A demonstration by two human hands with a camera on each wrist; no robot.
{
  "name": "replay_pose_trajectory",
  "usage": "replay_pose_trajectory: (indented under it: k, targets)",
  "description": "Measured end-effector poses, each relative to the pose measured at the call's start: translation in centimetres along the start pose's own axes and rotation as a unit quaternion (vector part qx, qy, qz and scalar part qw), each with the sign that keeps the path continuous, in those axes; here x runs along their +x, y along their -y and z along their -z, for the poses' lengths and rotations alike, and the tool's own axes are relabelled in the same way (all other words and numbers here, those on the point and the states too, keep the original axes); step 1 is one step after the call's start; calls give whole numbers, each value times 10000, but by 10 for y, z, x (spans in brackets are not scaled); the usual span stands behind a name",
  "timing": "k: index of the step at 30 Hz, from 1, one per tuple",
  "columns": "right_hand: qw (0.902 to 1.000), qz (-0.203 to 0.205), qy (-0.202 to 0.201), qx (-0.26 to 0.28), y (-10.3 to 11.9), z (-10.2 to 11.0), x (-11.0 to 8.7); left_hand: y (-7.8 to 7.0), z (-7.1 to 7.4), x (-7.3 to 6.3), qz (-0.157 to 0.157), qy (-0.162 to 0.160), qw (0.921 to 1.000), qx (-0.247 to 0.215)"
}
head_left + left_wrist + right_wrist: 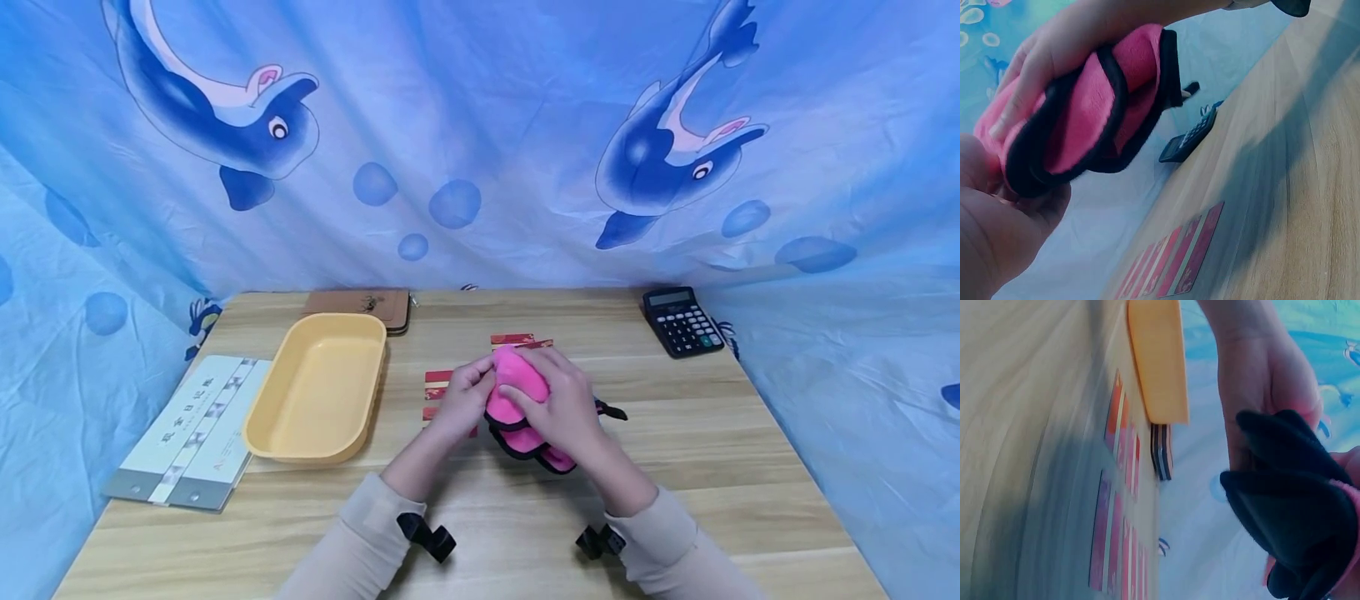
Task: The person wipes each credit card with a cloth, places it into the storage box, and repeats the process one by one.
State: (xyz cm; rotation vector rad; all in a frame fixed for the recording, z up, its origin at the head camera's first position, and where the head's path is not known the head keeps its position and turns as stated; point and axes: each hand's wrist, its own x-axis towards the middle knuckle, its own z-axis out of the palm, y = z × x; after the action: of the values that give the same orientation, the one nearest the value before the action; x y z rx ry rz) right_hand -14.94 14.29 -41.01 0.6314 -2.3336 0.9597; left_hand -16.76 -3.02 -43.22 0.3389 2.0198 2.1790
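Observation:
Above the table, both hands hold a folded pink plush piece with black edging (522, 387); its exact kind I cannot tell. In the right wrist view its outside is a smooth black fabric (1300, 512). My left hand (467, 398) pinches it at its left end with thumb and fingers. My right hand (558, 400) grips it from the right, the thumb lying across the pink plush. A black tab (611, 410) sticks out beyond the right hand. In the left wrist view, pink layers (1088, 112) gape between the black edges. Red patterned cards (438, 379) lie on the table beneath and beyond the hands.
A yellow plastic tray (318, 392) stands at the left, beside a pale notebook (191, 429). Behind the tray lies a brown notebook (360, 307). A black calculator (682, 322) sits at the back right. A blue dolphin curtain (480, 142) hangs behind the wooden table (720, 467).

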Motion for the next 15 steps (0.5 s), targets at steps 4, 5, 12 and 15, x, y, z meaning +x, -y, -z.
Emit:
replay_pose_trajectory:
  k: [4,5,12,15]
  targets:
    - [9999,-19,-89,100,0,1,0,1,3,0,-7,-105,9999,66]
    - [9999,-47,-128,75,-2,2,0,1,4,0,58,-150,9998,82]
    - [9975,-654,-203,163,-21,13,-1,2,13,-2,363,-290,9963,-720]
    - [9960,-851,-182,212,-25,13,-2,3,14,-3,419,-296,9939,-978]
